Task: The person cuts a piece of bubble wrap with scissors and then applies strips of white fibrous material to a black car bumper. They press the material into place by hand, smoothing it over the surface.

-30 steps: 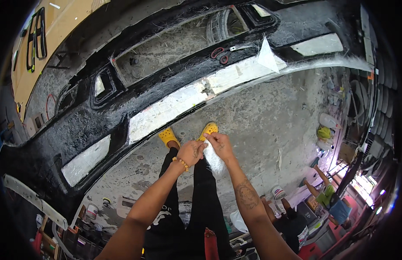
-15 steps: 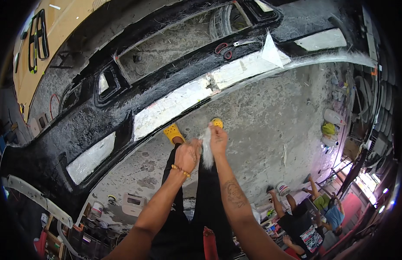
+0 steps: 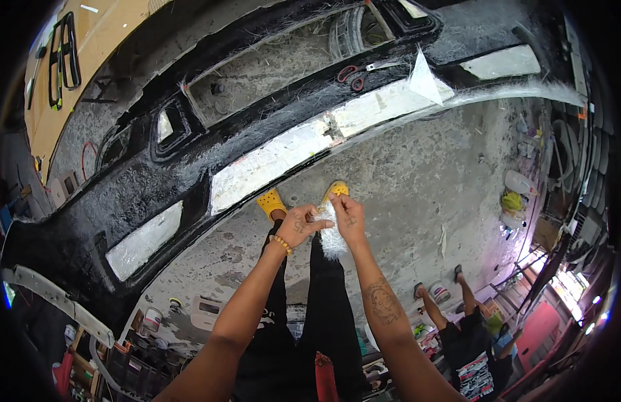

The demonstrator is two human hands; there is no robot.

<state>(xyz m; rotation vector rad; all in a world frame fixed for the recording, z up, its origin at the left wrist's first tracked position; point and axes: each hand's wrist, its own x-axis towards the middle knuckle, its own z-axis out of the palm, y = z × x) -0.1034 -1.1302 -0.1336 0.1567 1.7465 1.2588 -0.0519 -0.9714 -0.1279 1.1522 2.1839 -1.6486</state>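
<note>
My left hand (image 3: 298,224) and my right hand (image 3: 349,221) both grip a small piece of white fibrous mat (image 3: 332,242) above my legs, fingers closed on its upper part. Just beyond them a large black moulded panel (image 3: 156,174) with rough fibre surfaces and cut-out openings stretches across the view. Long white patches (image 3: 270,163) run along its near edge. Red-handled scissors (image 3: 350,77) lie on the panel beside an upright white triangular sheet (image 3: 425,80).
A tan board (image 3: 96,40) with black frames lies at upper left. Two co-workers (image 3: 468,348) are at lower right. White buckets (image 3: 151,320) stand at lower left. Stacked dark parts (image 3: 595,154) line the right edge, beside jugs (image 3: 516,181) on the concrete floor (image 3: 417,174).
My hands have shifted slightly up and right, turning the mat between them; both still hold it. The co-workers at lower right have moved. The panel sits slightly farther right in view.
</note>
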